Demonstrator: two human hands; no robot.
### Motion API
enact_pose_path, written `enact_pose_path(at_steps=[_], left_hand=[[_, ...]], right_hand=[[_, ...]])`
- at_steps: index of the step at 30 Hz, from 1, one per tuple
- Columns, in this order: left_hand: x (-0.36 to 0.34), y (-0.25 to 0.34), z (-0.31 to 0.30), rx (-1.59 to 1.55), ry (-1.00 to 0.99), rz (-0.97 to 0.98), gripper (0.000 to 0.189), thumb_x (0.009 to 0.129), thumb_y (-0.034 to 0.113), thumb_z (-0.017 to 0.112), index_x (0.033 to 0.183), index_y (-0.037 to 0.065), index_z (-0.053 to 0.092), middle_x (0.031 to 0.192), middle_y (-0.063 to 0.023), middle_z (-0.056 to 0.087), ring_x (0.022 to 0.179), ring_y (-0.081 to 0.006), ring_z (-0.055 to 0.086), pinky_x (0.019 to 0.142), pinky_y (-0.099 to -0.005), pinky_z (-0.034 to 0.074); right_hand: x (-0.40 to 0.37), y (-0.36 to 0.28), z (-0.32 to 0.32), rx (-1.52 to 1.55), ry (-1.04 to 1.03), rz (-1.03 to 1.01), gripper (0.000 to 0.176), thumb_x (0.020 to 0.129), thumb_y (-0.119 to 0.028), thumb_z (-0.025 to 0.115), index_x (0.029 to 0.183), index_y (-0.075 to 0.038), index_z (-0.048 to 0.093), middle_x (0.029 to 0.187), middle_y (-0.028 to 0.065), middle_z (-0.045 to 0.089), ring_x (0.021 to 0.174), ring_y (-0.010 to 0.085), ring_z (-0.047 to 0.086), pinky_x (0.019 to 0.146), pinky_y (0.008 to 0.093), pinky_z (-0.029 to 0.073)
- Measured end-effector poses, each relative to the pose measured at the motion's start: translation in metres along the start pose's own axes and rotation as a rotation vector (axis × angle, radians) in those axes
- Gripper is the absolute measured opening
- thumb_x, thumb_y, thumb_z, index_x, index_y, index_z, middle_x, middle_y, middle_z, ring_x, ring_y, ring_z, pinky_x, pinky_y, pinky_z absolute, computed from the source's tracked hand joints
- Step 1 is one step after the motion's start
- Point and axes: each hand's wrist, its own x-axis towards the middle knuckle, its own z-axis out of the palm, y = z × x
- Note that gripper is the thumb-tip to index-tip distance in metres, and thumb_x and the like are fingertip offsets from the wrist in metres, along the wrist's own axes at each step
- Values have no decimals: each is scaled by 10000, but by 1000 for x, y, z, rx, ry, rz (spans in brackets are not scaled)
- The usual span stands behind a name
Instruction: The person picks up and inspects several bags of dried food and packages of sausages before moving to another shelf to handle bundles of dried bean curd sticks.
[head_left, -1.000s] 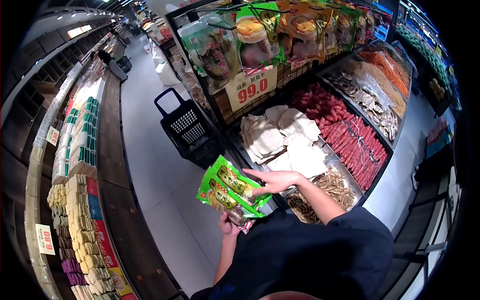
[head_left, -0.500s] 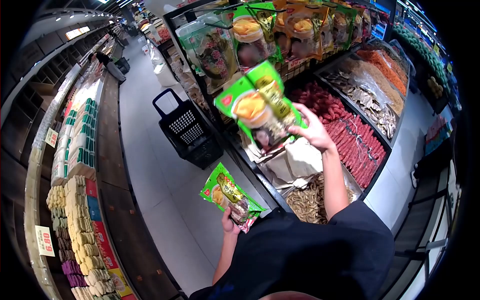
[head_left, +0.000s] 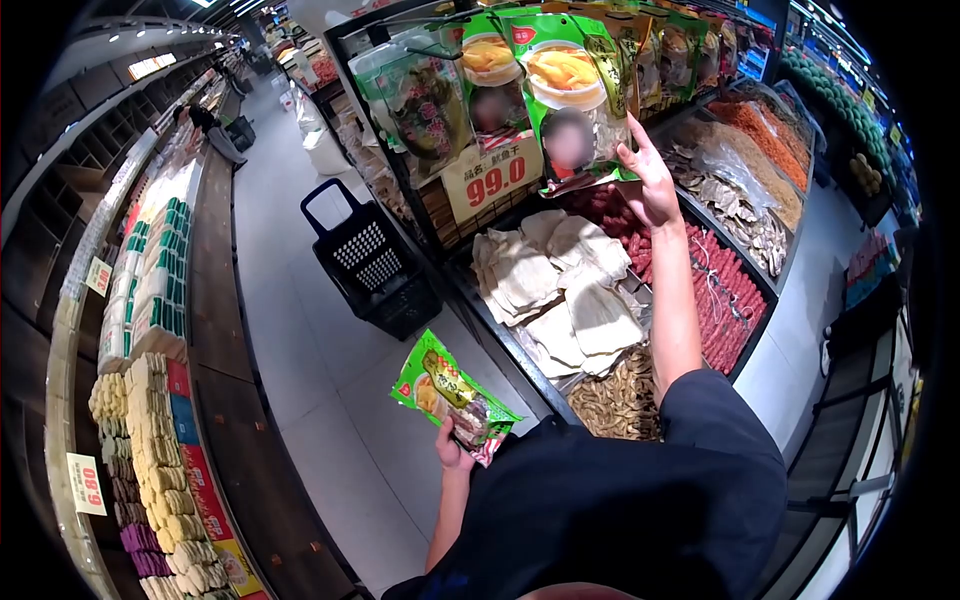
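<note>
My left hand [head_left: 455, 447] is closed on the lower part of a green food packet [head_left: 440, 385], held low over the tiled floor. Up at the display rack, my right hand [head_left: 652, 180] grips the right edge of a larger-looking green food packet [head_left: 572, 85] with a bowl of yellow food printed on it. That packet overlaps the row of hanging packets [head_left: 490, 60] in this view. Just left of its lower end is a price sign [head_left: 490, 178] reading 99.0. Flat white dried pieces [head_left: 545, 270] lie in the bin below.
A black shopping basket [head_left: 372, 260] stands on the floor left of the bins. Red sausages [head_left: 725, 300] and brown dried goods [head_left: 612, 400] fill neighbouring bins. Along the left runs a shelf with stacked packs [head_left: 160, 285]. A person [head_left: 215, 135] bends over goods farther down the aisle.
My right hand has carried its packet up and forward to the hanging row, uncovering the price sign and the white dried pieces. My left hand and its packet have shifted slightly left.
</note>
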Motion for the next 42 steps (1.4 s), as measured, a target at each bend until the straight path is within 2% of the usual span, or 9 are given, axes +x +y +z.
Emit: enact_pose_path(at_steps=[13, 15, 23, 26, 27, 30, 33, 37, 42], left_hand=[[-2, 3, -5, -79, -34, 4, 515, 913, 269, 557, 1355, 37, 430, 1276, -146, 558, 1147, -318, 561, 991, -504, 452], [-2, 2, -5, -81, -15, 19, 518, 909, 271, 564, 1351, 35, 434, 1270, -145, 562, 1142, -317, 564, 989, -502, 454], [-3, -1, -7, -75, -44, -7, 532, 901, 281, 579, 1349, 33, 438, 1269, -144, 566, 1142, -320, 566, 988, -502, 455], [-4, 0, -2, -58, -50, 3, 542, 898, 275, 577, 1358, 32, 425, 1289, -148, 554, 1164, -326, 553, 997, -508, 446], [-3, 0, 2, -51, -66, 15, 546, 898, 264, 572, 1365, 29, 415, 1305, -152, 543, 1182, -331, 542, 1006, -512, 437], [-5, 5, 22, -24, 15, 28, 558, 897, 247, 552, 1377, 13, 389, 1337, -160, 514, 1220, -343, 510, 1040, -525, 399], [0, 2, 19, 3, 72, 45, 560, 904, 223, 523, 1388, -8, 360, 1370, -170, 480, 1260, -344, 472, 1082, -517, 348], [12, 1, 25, 66, 15, -7, 528, 948, 213, 490, 1408, 7, 335, 1397, -165, 457, 1278, -336, 455, 1094, -513, 328], [22, 3, 48, 325, 27, 52, 455, 991, 168, 447, 1398, -6, 343, 1361, -165, 486, 1248, -302, 490, 1074, -468, 368]], right_hand=[[6, 9, 0, -26, -8, -15, 664, 905, -79, 621, 1469, -135, 275, 1063, 91, 631, 809, 140, 664, 591, 267, 594], [10, 12, 2, -42, 20, 15, 624, 919, -73, 599, 1464, -133, 301, 1237, 107, 565, 1065, 178, 595, 839, 318, 534], [59, 37, 26, -649, 281, -156, 457, 829, -189, 745, 1260, -118, 612, 1027, 66, 632, 708, 83, 615, 483, 205, 512], [58, 56, 12, -1564, 385, -509, 483, 813, -263, 728, 1271, -162, 612, 1179, 171, 550, 1101, 259, 530, 880, 356, 487], [49, 54, 22, -1447, 415, -455, 445, 819, -255, 709, 1248, -171, 624, 1211, 196, 518, 1233, 323, 402, 1034, 400, 368], [7, 50, 57, -1297, 257, -507, 352, 844, -169, 662, 1184, -84, 631, 1100, 165, 590, 1060, 291, 548, 946, 375, 436], [-64, 62, 100, -800, -224, 204, 405, 886, -214, 650, 1244, -43, 566, 1081, 156, 660, 998, 202, 638, 868, 323, 505], [-158, 113, 96, -813, -990, 648, 996, 839, -383, 712, 1522, -107, 41, 1378, 259, 445, 1188, 325, 542, 979, 397, 438], [-200, 111, 112, -717, -636, 708, 1047, 745, -217, 803, 1523, -126, 109, 1412, 236, 423, 1257, 315, 481, 1043, 379, 382]])
